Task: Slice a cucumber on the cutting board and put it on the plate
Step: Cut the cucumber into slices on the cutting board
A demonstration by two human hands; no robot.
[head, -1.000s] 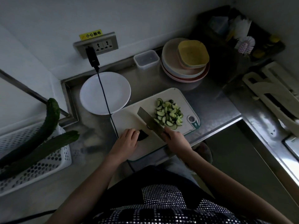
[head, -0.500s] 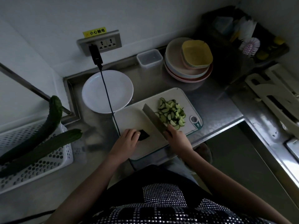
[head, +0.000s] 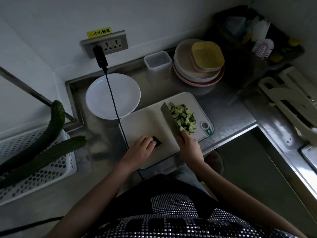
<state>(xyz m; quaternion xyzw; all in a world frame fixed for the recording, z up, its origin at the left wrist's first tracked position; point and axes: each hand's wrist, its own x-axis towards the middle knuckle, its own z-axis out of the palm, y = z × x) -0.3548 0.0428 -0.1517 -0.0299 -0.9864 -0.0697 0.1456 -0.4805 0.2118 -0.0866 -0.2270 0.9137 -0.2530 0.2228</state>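
Observation:
A white cutting board (head: 145,124) lies on the steel counter. A pile of cut cucumber pieces (head: 184,117) sits at the board's right end. My right hand (head: 189,147) grips the handle of a cleaver (head: 169,117), whose blade lies against the left side of the pile. My left hand (head: 140,149) holds a short dark cucumber end (head: 157,141) down on the board's near left part with curled fingers. An empty white plate (head: 103,100) stands to the left of the board, behind it.
A white perforated basket (head: 42,170) at the left holds two whole cucumbers (head: 54,122). A black cable (head: 114,103) runs from the wall socket across the plate. Stacked plates and a yellow bowl (head: 206,55) and a clear box (head: 157,60) stand behind the board.
The cleaver moved right and away across the board, from beside the cucumber end up against the pile of pieces. My left hand stayed on the cucumber end.

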